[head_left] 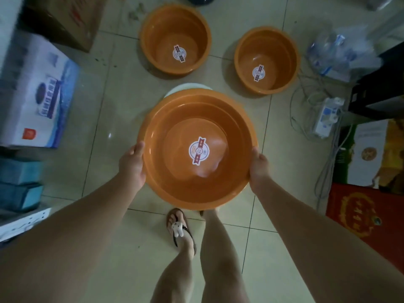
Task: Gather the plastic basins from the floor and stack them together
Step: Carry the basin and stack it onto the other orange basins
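Observation:
A large orange plastic basin [175, 180] with a round sticker inside is held above the floor between both hands. My left hand [133, 164] grips its left rim and my right hand [259, 169] grips its right rim. Just beyond it, a pale round rim [185, 87] shows on the floor, mostly hidden by the held basin. A second orange basin [153, 36] stands on the tiles farther away, and a third, smaller orange basin [244, 60] stands to its right.
Cardboard and printed boxes [37, 95] line the left side. A power strip with tangled cables [325, 117], plastic bags and red boxes [358, 211] crowd the right. My feet in sandals [181, 232] stand on the tiles below the held basin.

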